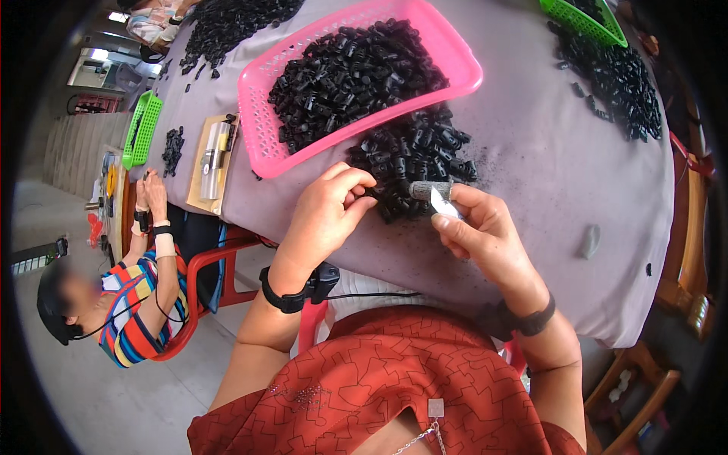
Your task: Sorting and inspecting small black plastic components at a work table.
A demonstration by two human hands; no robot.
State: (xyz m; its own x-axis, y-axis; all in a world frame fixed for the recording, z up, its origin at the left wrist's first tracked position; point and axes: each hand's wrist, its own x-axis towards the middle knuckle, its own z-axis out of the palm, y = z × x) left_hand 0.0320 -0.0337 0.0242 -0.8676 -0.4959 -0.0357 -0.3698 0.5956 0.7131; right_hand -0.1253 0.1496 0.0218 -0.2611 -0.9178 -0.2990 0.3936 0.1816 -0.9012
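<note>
Pinches a pale blade point(446, 203) in the right hand point(485, 226), beside a grey tube point(429, 190) at the index fingertip; has the left hand point(326, 211) curled, thumb near fingertips, but cannot tell whether around anything. Best to angle the edge away from skin and grip steadily. Just beyond, see black parts point(409, 155) heaped against the pink basket point(459, 73), with more inside. Can read no writing on any.

Cloth-covered table point(531, 144); pink basket point(459, 70); heaped black parts point(413, 155); far-right green basket point(582, 27)
</note>
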